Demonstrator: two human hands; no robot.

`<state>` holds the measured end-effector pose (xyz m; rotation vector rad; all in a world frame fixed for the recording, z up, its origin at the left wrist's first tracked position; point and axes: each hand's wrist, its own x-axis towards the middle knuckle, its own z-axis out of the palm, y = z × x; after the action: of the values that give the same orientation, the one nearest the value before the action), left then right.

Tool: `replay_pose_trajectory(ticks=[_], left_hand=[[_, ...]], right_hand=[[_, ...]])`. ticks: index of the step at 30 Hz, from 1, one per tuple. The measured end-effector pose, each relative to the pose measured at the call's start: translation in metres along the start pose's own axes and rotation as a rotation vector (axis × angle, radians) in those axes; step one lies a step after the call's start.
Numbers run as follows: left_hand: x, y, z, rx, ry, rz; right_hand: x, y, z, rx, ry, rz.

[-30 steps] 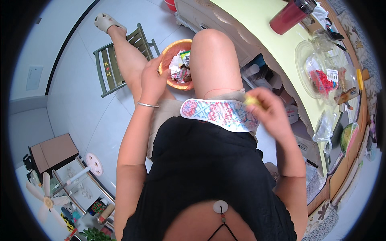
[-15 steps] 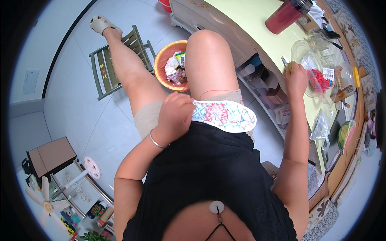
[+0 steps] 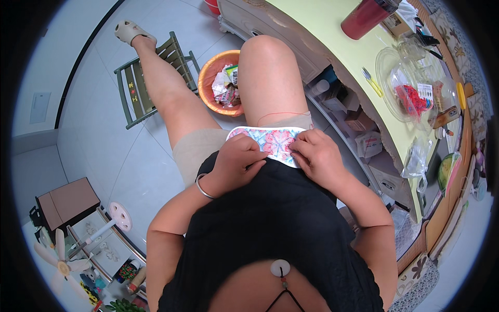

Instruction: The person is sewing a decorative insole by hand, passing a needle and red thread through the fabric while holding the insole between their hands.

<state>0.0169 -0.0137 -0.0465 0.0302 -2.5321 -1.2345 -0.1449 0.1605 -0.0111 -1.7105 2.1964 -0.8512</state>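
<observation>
Underfoot, a floor of glossy, pale tiles; to the right, a table with a smooth yellow-green top. Laid out on that table: a dark-red, cylindrical flask, snips with slim yellow handles, and a shiny, clear plastic dish around a tangled red bundle. Beyond the lap, a round bin with an orange rim and crumpled wrappers inside.

Across the lap, against a black top, an insole-shaped pad: rounded at the left, white-rimmed, ribbed with red and blue stitching. Probably light, flat and fairly firm, yet bendable under pressure; unlikely to break, and not very slippery given the stitched texture. Best held by the white rim, thumb beneath and fingers above, clear of the fine red thread looped over the thigh, apt to snag or tangle.

On the left hand, fingers curled over the pad's left part, nearly closed on the near edge. On the right hand, fingers bent, tips drawn close together on the stitched face; impossible to tell whether pinching a needle, thread or the pad itself.
</observation>
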Motion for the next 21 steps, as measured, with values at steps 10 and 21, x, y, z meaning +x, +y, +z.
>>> replay_pose_trajectory(ticks=[10, 21], left_hand=[[0.006, -0.006, 0.010, 0.165, -0.006, 0.189], [0.019, -0.007, 0.006, 0.399, -0.062, 0.501]], right_hand=[[-0.004, 0.004, 0.012, -0.260, 0.023, -0.200], [-0.008, 0.001, 0.026, -0.419, -0.002, -0.098]])
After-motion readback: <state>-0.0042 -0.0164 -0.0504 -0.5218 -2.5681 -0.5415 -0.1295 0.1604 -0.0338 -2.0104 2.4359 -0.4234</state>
